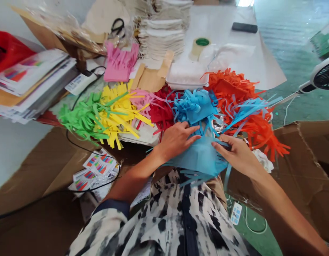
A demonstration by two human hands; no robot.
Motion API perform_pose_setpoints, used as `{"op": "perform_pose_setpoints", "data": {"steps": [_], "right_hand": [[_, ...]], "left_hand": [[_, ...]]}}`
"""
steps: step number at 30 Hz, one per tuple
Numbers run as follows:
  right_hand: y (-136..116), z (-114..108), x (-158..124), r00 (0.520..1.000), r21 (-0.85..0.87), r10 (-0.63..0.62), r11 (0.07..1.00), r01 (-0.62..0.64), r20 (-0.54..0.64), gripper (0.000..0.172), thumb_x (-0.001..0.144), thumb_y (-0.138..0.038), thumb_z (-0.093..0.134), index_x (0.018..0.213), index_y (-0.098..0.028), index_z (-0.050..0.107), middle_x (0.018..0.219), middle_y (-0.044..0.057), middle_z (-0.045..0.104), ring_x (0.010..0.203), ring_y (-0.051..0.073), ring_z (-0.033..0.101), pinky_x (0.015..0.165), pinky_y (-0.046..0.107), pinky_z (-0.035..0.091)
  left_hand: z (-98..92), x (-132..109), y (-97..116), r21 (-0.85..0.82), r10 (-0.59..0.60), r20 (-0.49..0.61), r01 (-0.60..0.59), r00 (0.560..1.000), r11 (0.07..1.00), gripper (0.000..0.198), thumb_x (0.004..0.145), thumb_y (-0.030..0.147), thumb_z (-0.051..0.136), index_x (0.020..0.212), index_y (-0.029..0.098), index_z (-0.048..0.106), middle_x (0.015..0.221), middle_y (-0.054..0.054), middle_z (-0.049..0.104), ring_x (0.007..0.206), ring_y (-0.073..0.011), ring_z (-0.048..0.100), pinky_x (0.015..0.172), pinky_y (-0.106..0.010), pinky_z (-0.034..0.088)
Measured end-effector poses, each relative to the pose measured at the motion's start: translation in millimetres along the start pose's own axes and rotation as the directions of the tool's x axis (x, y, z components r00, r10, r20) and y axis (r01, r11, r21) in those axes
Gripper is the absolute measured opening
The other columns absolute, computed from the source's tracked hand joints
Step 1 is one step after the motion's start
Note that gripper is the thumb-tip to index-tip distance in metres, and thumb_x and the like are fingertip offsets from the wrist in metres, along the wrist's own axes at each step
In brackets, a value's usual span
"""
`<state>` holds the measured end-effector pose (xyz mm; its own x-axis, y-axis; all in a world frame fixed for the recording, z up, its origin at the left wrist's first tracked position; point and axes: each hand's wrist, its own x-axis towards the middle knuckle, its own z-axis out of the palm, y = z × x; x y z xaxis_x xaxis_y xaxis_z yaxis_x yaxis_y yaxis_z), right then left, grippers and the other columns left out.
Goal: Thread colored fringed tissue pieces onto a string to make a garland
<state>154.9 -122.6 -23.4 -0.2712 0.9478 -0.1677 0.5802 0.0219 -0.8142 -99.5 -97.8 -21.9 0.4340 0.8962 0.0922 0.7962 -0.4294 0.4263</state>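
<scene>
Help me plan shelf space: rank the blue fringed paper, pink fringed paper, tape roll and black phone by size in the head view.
Largest to smallest:
1. Blue fringed paper, though nearness to the camera may inflate it
2. Pink fringed paper
3. Tape roll and black phone: they look alike, so unranked
</scene>
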Motion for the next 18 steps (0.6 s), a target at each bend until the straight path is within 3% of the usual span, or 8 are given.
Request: {"op": "perform_pose_setpoints", "data": {"steps": [4,10,14,18], "right_hand": [[6,-1,17,0.999,-0.188,-0.032,0.982,0.023,-0.043,0.039,0.091,-0.056,0.06,0.072,-0.024,0.05,0.059,-0.004,0.043,0.054,0.012,0.039,0.051,0.026,0.029],[3,-13,34,0.997,-0.288,-0.08,0.955,0.071,-0.02,0.04,0.091,-0.057,0.055,0.069,-0.024,0.047,0.057,-0.005,0.038,0.054,0.012,0.035,0.053,0.028,0.027],[4,-20,34,0.993,-0.242,-0.117,0.963,0.117,0.013,0.042,0.094,-0.057,0.056,0.07,-0.024,0.045,0.062,-0.004,0.039,0.059,0.013,0.037,0.056,0.029,0.028],[0,-20,25,0.992,-0.164,-0.128,0.978,0.128,0.014,0.039,0.097,-0.056,0.059,0.076,-0.023,0.051,0.067,-0.004,0.044,0.062,0.013,0.04,0.057,0.028,0.03]], "left_hand": [[9.0,24,-8,0.185,0.008,-0.083,0.008,0.997,0.983,0.05,0.106,0.054,0.055,0.14,0.02,0.069,0.123,-0.014,0.073,0.116,-0.0312,0.066,0.093,-0.041,0.053],[-5.0,59,-27,0.133,-0.021,-0.204,0.049,0.979,0.99,0.041,0.109,0.048,0.054,0.13,0.019,0.073,0.119,-0.012,0.072,0.112,-0.0269,0.067,0.095,-0.039,0.052],[-8.4,39,-17,0.166,-0.004,-0.414,0.079,0.91,0.983,0.036,0.109,0.044,0.052,0.121,0.021,0.077,0.121,-0.013,0.069,0.112,-0.0286,0.063,0.098,-0.044,0.05],[-1.8,10,10,0.122,0.174,-0.458,-0.132,0.872,0.984,0.041,0.108,0.051,0.055,0.136,0.026,0.069,0.132,-0.011,0.069,0.122,-0.0266,0.061,0.107,-0.044,0.048]]}}
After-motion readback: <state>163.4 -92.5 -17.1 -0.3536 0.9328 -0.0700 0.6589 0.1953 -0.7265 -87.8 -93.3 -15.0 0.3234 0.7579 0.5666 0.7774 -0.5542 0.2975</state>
